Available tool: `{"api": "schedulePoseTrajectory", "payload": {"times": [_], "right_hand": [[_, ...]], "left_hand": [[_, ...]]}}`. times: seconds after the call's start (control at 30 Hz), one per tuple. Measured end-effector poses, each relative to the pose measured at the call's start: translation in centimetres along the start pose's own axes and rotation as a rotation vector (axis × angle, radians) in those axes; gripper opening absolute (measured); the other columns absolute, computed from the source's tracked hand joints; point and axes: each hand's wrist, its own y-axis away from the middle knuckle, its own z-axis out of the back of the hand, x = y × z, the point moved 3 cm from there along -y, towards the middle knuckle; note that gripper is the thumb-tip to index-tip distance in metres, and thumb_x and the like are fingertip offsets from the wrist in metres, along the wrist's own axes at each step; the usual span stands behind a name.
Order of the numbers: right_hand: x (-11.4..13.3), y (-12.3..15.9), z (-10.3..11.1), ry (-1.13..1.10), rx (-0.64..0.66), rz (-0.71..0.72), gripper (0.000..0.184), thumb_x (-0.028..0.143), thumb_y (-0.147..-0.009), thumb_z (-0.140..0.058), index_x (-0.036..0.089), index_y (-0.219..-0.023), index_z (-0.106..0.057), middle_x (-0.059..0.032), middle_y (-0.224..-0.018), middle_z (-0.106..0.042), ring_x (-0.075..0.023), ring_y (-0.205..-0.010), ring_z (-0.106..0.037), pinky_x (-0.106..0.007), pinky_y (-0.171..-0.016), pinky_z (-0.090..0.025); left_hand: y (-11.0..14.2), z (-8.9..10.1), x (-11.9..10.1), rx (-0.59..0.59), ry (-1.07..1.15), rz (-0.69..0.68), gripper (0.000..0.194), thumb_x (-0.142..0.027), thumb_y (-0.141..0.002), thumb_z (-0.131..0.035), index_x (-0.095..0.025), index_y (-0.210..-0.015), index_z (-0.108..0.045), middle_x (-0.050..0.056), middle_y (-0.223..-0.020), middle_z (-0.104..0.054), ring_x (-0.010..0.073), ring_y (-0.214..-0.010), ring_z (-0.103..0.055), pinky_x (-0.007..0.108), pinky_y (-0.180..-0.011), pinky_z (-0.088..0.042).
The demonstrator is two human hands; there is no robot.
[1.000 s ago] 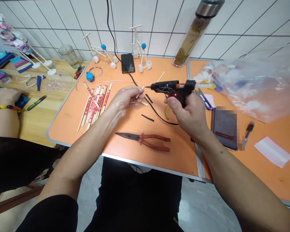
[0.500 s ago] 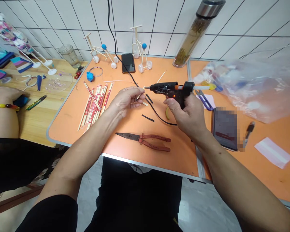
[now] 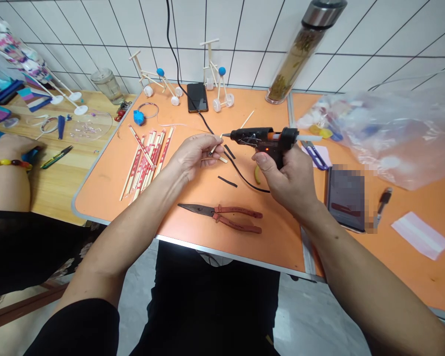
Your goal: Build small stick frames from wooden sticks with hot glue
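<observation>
1. The left hand (image 3: 195, 156) is curled, its thumb and fingertips (image 3: 212, 151) pinching a thin wooden stick (image 3: 215, 146) raised above the orange surface (image 3: 244, 237). Held this way, the stick's end stays free and close to the nozzle.
2. The right hand (image 3: 287, 180) wraps the grip of a black hot glue gun (image 3: 257, 137), with the index finger out of view behind it. The gun is held level in the air, which keeps its metal tip (image 3: 225, 135) off the surface, just beside the stick.
3. The gun's black cord (image 3: 244, 175) trails loosely across the surface under the right hand, leaving the gun free to move.
4. Needle-nose pliers (image 3: 218, 216) with red handles lie just in front of the hands, within easy reach, as do short black strips (image 3: 227, 181).
5. Paper-sleeved chopsticks (image 3: 146, 163) lie grouped to the left of the left hand, and two small stick models with round wheels (image 3: 217, 81) stand farther back.
6. A co-worker's hand (image 3: 11, 148), wearing a beaded bracelet (image 3: 8, 164), rests on the wooden table at the left, apart from this work.
</observation>
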Motion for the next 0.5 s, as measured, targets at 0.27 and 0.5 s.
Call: {"api": "schedulePoseTrajectory", "payload": {"times": [0.27,0.5], "right_hand": [[0.23,-0.04,0.11,-0.001,0.003,0.007,0.054,0.074,-0.107,-0.056,0.025,-0.117,-0.076,-0.0111,-0.093,-0.077,-0.0324,-0.088,-0.075,-0.048,-0.078,-0.061],[0.22,-0.07,0.07,-0.023,0.008,0.010,0.054,0.074,-0.107,-0.056,0.024,-0.119,-0.075,-0.0127,-0.097,-0.079,-0.0337,-0.089,-0.075,-0.050,-0.079,-0.060]], "left_hand": [[-0.18,0.10,0.12,0.010,0.001,-0.004,0.017,-0.027,-0.080,-0.083,-0.017,-0.087,-0.073,0.002,-0.079,-0.077,0.0090,-0.062,-0.067,0.020,-0.064,-0.054],[-0.21,0.12,0.14,0.017,0.007,-0.005,0.014,-0.026,-0.083,-0.082,-0.016,-0.088,-0.074,0.002,-0.079,-0.077,0.0086,-0.063,-0.067,0.020,-0.065,-0.054]]}}
